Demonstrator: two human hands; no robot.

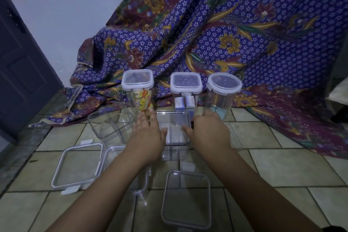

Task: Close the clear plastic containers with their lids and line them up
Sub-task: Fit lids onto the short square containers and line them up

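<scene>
Three tall clear containers with lids on stand in a row at the back: a square one with colourful contents [138, 90], a square one with small boxes inside [185, 90] and a round one [222, 92]. In front of them an open clear rectangular container [175, 133] sits on the tiled floor. My left hand [148, 135] lies on its left side and my right hand [209, 132] on its right side, both gripping its walls. Another open container [111, 124] stands to the left. Loose lids lie nearer me: a white-rimmed square lid [77, 165] and a clear rectangular lid [186, 198].
A purple patterned cloth [226, 34] drapes over something behind the row and spreads onto the floor. A dark door [20, 62] stands at the left. Another clear lid [143, 184] lies partly under my left forearm. The floor [282, 165] is beige tile.
</scene>
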